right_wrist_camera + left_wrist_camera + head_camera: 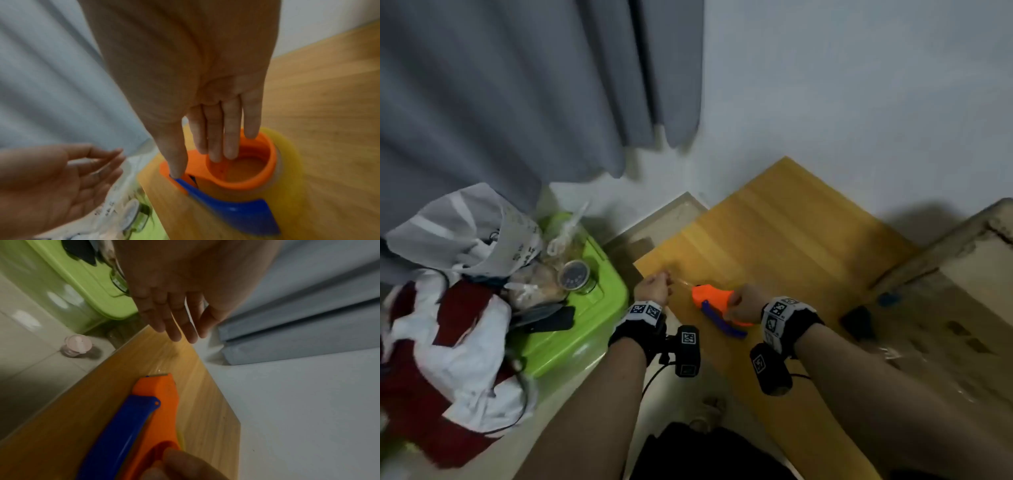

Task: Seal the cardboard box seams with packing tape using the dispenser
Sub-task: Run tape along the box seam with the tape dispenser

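Observation:
An orange and blue tape dispenser (710, 298) (156, 410) (236, 175) lies low over the near left corner of the wooden table (791, 240). My right hand (746, 303) (205, 97) grips it, fingers hooked into the orange core ring and thumb on the body. A yellowish tape roll (287, 154) sits around that ring. My left hand (654, 289) (174, 305) (51, 178) is just left of the nose and pinches the end of a short clear strip of tape (685, 282). The cardboard box (962, 274) stands to the right, apart from both hands.
A green plastic bin (585, 325) with a jar (575, 275) and bags (465, 233) stands left of the table. A small cup (77, 347) is on the tiled floor. Grey curtains (517, 102) and a white wall are behind. A black object (858, 322) lies on the box.

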